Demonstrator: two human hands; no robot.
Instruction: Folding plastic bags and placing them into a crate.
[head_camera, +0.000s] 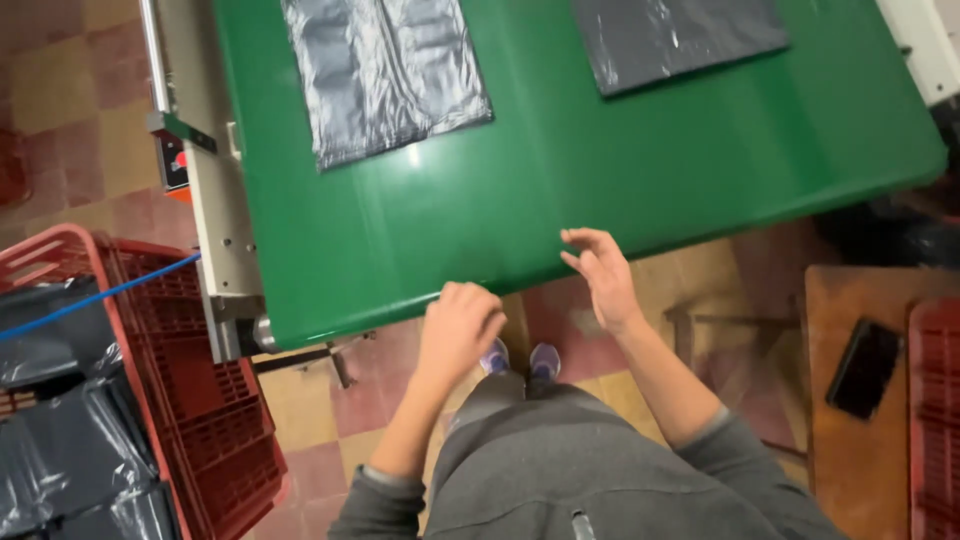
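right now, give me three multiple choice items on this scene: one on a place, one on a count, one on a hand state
1. Where is the red crate?
A. on the belt
B. on the floor left of the belt
C. on the wooden table

2. How many grey plastic bags lie on the green conveyor belt?
A. one
B. two
C. four

3. The right hand is
A. open, empty
B. gripping a bag
C. holding a phone

Answers: 1 B, it stands beside the belt's frame. 2 B, left bag and right bag. 3 A, fingers spread, nothing held.
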